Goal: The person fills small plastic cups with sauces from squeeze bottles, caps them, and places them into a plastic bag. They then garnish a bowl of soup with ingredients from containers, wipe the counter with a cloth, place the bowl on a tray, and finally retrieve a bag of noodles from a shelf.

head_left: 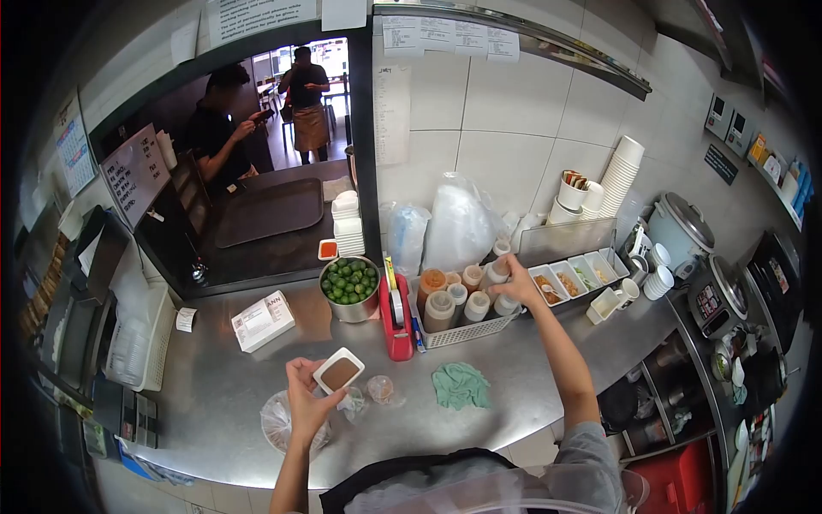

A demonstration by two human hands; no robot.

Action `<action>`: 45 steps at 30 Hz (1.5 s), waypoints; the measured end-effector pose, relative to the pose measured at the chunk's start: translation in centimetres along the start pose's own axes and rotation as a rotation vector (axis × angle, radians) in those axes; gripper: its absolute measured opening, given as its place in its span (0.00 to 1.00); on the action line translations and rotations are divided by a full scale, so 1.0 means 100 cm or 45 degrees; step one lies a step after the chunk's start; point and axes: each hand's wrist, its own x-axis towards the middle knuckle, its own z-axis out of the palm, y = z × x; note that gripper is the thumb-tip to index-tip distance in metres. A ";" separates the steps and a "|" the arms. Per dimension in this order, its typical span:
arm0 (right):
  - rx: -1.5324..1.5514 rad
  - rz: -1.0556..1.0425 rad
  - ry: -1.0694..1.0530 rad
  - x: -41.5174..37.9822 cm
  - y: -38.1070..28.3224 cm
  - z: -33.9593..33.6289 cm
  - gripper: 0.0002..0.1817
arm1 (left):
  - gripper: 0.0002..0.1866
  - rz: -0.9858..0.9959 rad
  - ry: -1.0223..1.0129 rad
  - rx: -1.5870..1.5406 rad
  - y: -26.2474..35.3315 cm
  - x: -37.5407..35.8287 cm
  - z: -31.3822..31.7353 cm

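My left hand (305, 392) grips a small white square dish (349, 355) with brown sauce in it, held tilted above the steel counter. Below that hand lies a tied see-through plastic bag (278, 420); two smaller knotted bags, one a little bag (380, 390) with something pale brown inside, are just right of the dish. My right hand (517, 287) reaches into a white plastic basket (471, 331) of sauce bottles. Its fingers close around a squeeze bottle (494, 272) at the basket's right side; the palm hides part of the grip.
A green cloth (461, 385) lies on the counter. Behind are a red tape dispenser (396, 321), a pot of green limes (349, 313) and a white box (262, 321). Topping trays (567, 281) stand right of the basket. Two people are beyond the serving window.
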 end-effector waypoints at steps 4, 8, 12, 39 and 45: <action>-0.347 -0.234 0.082 -0.003 0.008 0.010 0.32 | 0.35 0.024 -0.007 0.003 -0.002 0.016 -0.015; -0.239 -0.057 -0.222 0.000 0.009 0.001 0.28 | 0.35 0.040 -0.040 -0.026 -0.001 0.042 -0.037; -0.411 -0.094 -0.363 0.011 0.015 0.009 0.25 | 0.35 0.075 -0.012 0.057 -0.008 0.078 -0.053; -0.825 0.509 0.755 -0.246 0.043 0.119 0.26 | 0.36 0.028 0.610 0.700 -0.230 0.351 -0.070; -0.869 0.476 0.726 -0.246 0.050 0.119 0.26 | 0.36 -0.165 0.582 0.707 -0.247 0.364 -0.053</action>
